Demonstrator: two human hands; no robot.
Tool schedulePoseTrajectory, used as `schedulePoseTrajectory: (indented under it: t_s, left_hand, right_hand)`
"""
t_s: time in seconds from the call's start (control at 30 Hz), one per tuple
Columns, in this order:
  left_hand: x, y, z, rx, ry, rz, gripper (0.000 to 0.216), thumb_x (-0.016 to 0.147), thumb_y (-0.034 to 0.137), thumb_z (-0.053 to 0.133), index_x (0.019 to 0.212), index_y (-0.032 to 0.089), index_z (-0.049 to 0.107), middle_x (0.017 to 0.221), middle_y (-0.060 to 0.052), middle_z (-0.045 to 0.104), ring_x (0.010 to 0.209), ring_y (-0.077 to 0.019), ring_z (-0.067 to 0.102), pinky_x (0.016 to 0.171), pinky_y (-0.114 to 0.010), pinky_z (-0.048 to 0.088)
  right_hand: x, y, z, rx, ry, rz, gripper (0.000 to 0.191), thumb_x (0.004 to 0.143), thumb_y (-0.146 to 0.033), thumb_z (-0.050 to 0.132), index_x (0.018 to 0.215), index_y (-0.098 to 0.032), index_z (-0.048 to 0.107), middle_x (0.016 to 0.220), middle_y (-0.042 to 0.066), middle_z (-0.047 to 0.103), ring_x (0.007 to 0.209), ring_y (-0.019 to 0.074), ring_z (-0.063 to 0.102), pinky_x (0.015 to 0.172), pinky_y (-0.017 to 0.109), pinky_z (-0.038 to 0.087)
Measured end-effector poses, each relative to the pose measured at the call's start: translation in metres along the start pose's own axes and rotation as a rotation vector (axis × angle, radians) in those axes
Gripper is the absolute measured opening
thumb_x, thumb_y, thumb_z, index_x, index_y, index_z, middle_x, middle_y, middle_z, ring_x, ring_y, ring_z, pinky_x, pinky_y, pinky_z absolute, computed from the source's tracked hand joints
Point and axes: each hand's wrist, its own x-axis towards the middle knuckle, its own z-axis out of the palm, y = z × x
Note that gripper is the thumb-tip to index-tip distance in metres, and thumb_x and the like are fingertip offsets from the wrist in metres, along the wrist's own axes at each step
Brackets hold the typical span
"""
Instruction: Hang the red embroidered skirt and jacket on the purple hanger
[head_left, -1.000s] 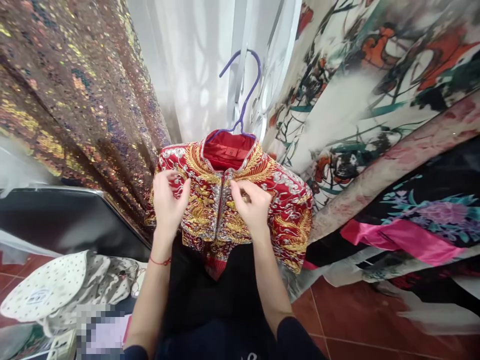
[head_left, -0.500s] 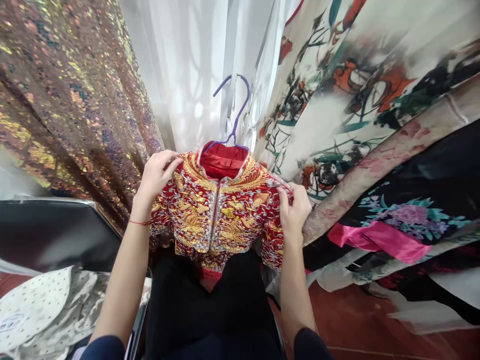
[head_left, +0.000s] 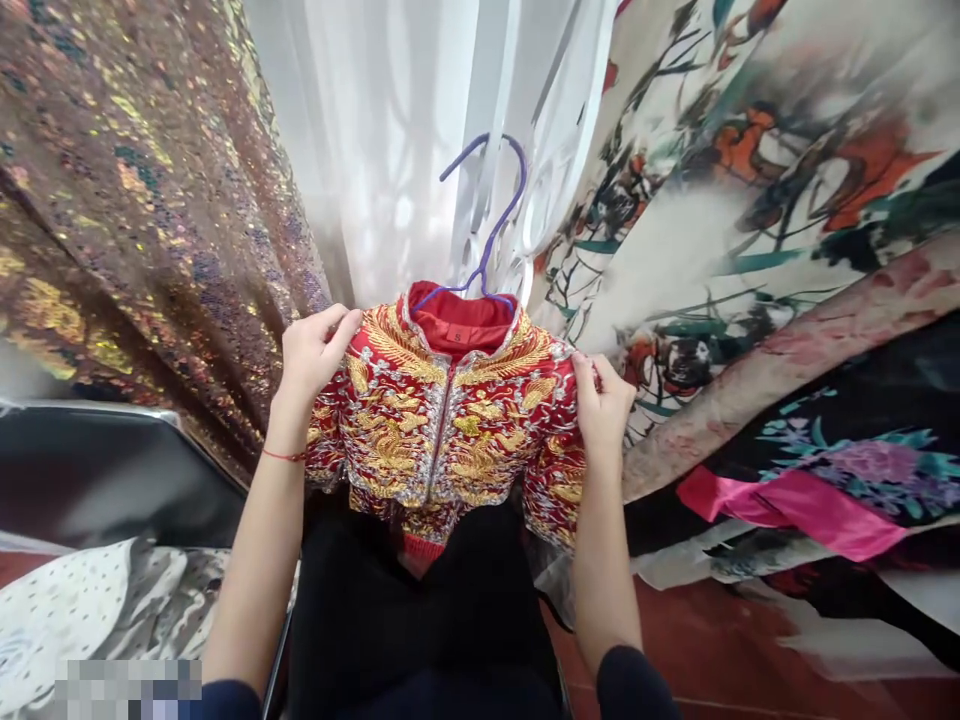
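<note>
A small red jacket (head_left: 450,430), thick with gold and silver embroidery, hangs on a purple hanger (head_left: 491,225) in front of me over my dark lap. My left hand (head_left: 311,350) pinches the jacket's left shoulder, fingers closed on the cloth. My right hand (head_left: 600,400) grips the right shoulder at the sleeve seam, fingers closed too. The jacket's front is shut down the middle, and its red lining with a small label shows inside the collar. The hanger's hook stands free against a white curtain (head_left: 390,150).
A sequinned brown-gold fabric (head_left: 135,200) hangs at the left. Printed floral fabrics (head_left: 750,200) and a pink sash (head_left: 795,500) drape at the right. A dark chair (head_left: 112,470) with spotted white cloth (head_left: 82,610) is at lower left. Red floor tiles (head_left: 712,650) show at lower right.
Both hands left the jacket's front closure and moved outward to its shoulders, where they now hold the cloth. The jacket sits slightly higher and squarer than a second ago.
</note>
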Motion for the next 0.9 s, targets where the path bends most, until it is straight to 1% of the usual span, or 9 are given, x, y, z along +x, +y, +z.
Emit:
schedulePoseTrajectory:
  t_s: [0.1,0.2,0.27,0.33,0.4,0.63,0.77,0.83,0.9]
  left_hand:
    - [0.0,0.014,-0.006,0.087,-0.037,0.042,0.05,0.089,0.057,0.052,0.057,0.021,0.035,0.05,0.004,0.032,0.051,-0.0121,0.03,0.057,-0.029,0.023]
    - [0.004,0.029,-0.011,0.152,-0.097,0.095,0.054,0.083,0.063,0.059,0.057,0.022,0.036,0.049,0.003,0.033,0.051,-0.0136,0.031,0.057,-0.03,0.021]
    - [0.004,0.033,-0.009,0.174,-0.092,0.087,0.055,0.082,0.066,0.06,0.057,0.023,0.037,0.048,0.003,0.033,0.052,-0.0148,0.033,0.057,-0.03,0.021]
    - [-0.002,0.035,-0.005,0.194,-0.047,0.057,0.057,0.083,0.068,0.059,0.056,0.023,0.037,0.047,0.002,0.033,0.053,-0.0153,0.036,0.058,-0.031,0.021]
    - [-0.012,0.037,-0.001,0.212,0.018,0.03,0.058,0.085,0.068,0.058,0.057,0.022,0.036,0.049,0.002,0.034,0.054,-0.0149,0.037,0.058,-0.031,0.02]
    - [-0.048,0.052,0.006,0.272,0.224,0.01,0.06,0.088,0.066,0.056,0.06,0.022,0.025,0.056,0.003,0.026,0.057,-0.015,0.026,0.06,-0.033,0.02]
    - [-0.047,0.052,0.008,0.283,0.238,0.014,0.061,0.089,0.066,0.056,0.06,0.022,0.024,0.056,0.003,0.024,0.057,-0.015,0.025,0.06,-0.033,0.021]
    - [-0.044,0.049,0.009,0.281,0.228,0.021,0.061,0.09,0.066,0.054,0.06,0.022,0.023,0.055,0.003,0.025,0.057,-0.015,0.025,0.06,-0.033,0.021]
    - [-0.041,0.045,0.009,0.275,0.215,0.028,0.062,0.09,0.067,0.053,0.06,0.022,0.023,0.055,0.003,0.025,0.057,-0.0149,0.024,0.059,-0.033,0.021]
  right_hand:
    - [0.001,-0.014,0.0,-0.17,-0.019,-0.116,0.046,0.101,-0.052,0.036,0.08,-0.02,0.061,0.069,0.003,0.059,0.066,0.0168,0.049,0.068,0.03,0.037]
    - [0.004,-0.032,0.008,-0.259,0.038,-0.241,0.042,0.101,-0.049,0.034,0.097,-0.019,0.064,0.09,0.01,0.068,0.084,0.0218,0.058,0.079,0.034,0.04]
    - [0.006,-0.038,0.018,-0.3,0.084,-0.233,0.042,0.1,-0.05,0.037,0.092,-0.02,0.064,0.084,0.008,0.066,0.081,0.0221,0.058,0.078,0.034,0.039]
    - [0.01,-0.039,0.029,-0.334,0.121,-0.186,0.045,0.1,-0.05,0.034,0.077,-0.021,0.059,0.069,0.005,0.058,0.071,0.0206,0.054,0.073,0.034,0.037]
    - [0.013,-0.036,0.037,-0.348,0.14,-0.162,0.048,0.101,-0.048,0.03,0.066,-0.022,0.052,0.061,0.003,0.05,0.063,0.0192,0.049,0.069,0.033,0.034]
    - [0.013,-0.018,0.046,-0.319,0.207,-0.193,0.055,0.101,-0.049,0.021,0.061,-0.023,0.047,0.059,0.003,0.041,0.063,0.0209,0.048,0.068,0.035,0.033]
    - [0.012,-0.011,0.053,-0.288,0.216,-0.177,0.056,0.102,-0.049,0.018,0.062,-0.023,0.047,0.061,0.004,0.044,0.065,0.0217,0.05,0.071,0.037,0.036]
    - [0.01,-0.011,0.053,-0.286,0.212,-0.202,0.055,0.103,-0.048,0.018,0.066,-0.022,0.051,0.064,0.006,0.051,0.067,0.0219,0.053,0.073,0.038,0.038]
    - [0.007,-0.015,0.049,-0.266,0.205,-0.23,0.052,0.104,-0.047,0.021,0.078,-0.021,0.058,0.074,0.008,0.06,0.074,0.0226,0.058,0.079,0.04,0.042]
